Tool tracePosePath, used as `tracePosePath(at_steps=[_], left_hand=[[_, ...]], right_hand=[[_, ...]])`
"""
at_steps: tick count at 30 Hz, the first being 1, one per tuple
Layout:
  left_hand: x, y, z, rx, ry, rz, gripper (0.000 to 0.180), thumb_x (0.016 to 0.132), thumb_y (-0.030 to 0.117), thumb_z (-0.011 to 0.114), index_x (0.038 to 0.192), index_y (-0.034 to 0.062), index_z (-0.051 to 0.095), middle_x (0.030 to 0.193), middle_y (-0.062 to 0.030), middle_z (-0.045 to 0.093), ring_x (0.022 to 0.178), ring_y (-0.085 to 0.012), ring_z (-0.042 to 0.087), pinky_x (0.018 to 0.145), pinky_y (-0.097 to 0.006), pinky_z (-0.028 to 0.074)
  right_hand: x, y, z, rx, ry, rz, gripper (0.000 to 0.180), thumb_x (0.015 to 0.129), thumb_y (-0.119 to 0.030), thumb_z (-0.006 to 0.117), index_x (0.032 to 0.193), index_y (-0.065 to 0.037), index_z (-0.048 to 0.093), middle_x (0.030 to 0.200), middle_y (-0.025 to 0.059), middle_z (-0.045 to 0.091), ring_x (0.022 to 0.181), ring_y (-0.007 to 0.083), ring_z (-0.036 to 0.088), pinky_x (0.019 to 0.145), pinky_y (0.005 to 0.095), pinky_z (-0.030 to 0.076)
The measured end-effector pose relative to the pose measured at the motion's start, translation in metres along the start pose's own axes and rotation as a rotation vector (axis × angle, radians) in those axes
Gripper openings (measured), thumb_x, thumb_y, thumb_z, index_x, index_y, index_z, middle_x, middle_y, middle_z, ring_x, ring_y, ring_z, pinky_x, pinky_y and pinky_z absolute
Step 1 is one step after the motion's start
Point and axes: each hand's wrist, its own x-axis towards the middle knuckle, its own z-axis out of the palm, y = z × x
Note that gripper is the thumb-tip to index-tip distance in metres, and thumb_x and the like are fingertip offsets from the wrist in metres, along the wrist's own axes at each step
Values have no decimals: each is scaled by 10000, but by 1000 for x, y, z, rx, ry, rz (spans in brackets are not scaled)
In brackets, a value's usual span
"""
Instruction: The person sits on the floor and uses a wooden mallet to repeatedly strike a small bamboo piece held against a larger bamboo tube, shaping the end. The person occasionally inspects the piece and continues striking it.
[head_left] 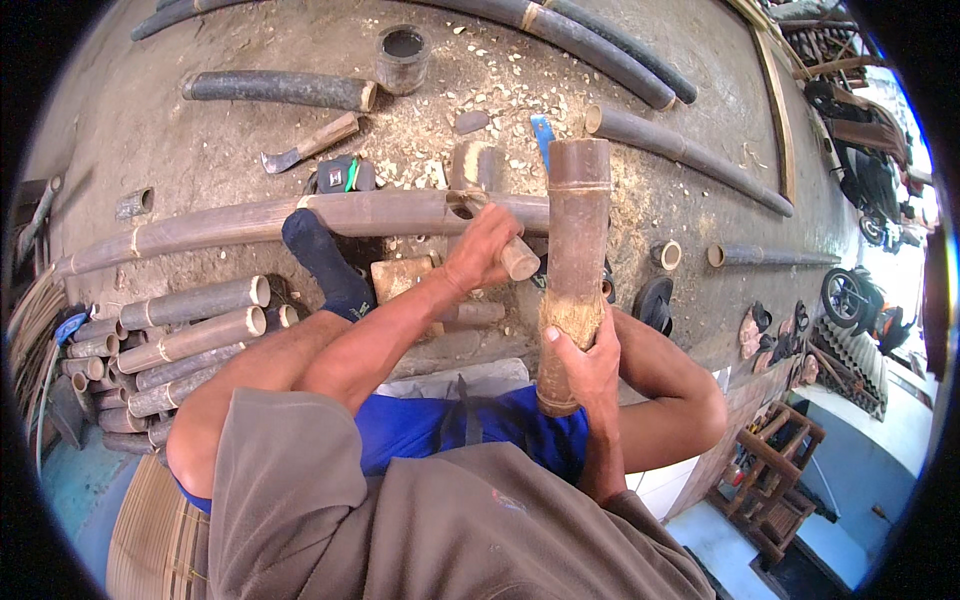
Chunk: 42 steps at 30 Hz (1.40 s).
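A seated person steadies an upright bamboo section [577, 250] with one hand and grips a wooden mallet [500, 235] with the other.

The right hand [585, 360] is wrapped around the lower part of the thick brown bamboo section, which stands between the knees, its frayed patch just above the fingers. The left hand [482, 250] is clenched on the mallet's handle, the handle's cut end poking out beside the bamboo section. The left foot in a dark blue sock [325, 260] rests against a long bamboo pole [300, 218] lying across the concrete floor [220, 150]. Just beyond the pole lie a curved knife with a wooden handle [305, 146] and scattered chips [490, 90]. Cut bamboo lengths [190, 320] are stacked at the left.
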Motion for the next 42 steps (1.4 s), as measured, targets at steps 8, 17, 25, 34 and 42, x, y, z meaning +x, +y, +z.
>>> tracePosePath(at_steps=[8, 17, 25, 34, 42], left_hand=[[6, -6, -2, 8, 30, -10, 427, 699, 129, 821, 1032, 55, 566, 979, -149, 504, 961, -382, 508, 874, -472, 441], [9, -2, -5, -50, 48, -6, 421, 694, 116, 819, 1023, 57, 563, 970, -139, 503, 958, -373, 511, 869, -466, 441], [8, -3, -8, -20, 6, 11, 436, 695, 125, 820, 1040, 71, 558, 959, -137, 484, 949, -373, 506, 860, -463, 440], [1, -17, -1, -32, 134, 79, 417, 715, 165, 847, 1020, 71, 579, 1052, -133, 570, 1017, -369, 558, 902, -455, 466], [13, -19, -16, -134, 188, -151, 401, 739, 76, 848, 1069, 66, 620, 1071, -101, 645, 1025, -292, 633, 905, -383, 516]], right_hand=[[-1, 4, 1, 9, 26, -21, 708, 855, -201, 817, 1452, 26, 513, 1163, 218, 750, 1092, 276, 728, 979, 403, 548], [0, 2, -3, 6, 24, -35, 727, 854, -190, 812, 1467, 32, 491, 1174, 211, 748, 1085, 266, 731, 976, 396, 548], [-1, -4, -3, 4, 18, -64, 791, 837, -169, 824, 1495, 59, 447, 1183, 227, 745, 1092, 271, 732, 991, 392, 547], [-7, 11, 15, -39, 182, -276, 865, 814, -231, 849, 1519, 43, 428, 1214, 255, 723, 1121, 314, 734, 988, 430, 554], [27, 10, 13, -188, 168, -491, 954, 737, -263, 897, 1542, -31, 440, 1250, 283, 683, 1094, 449, 704, 900, 490, 585]])
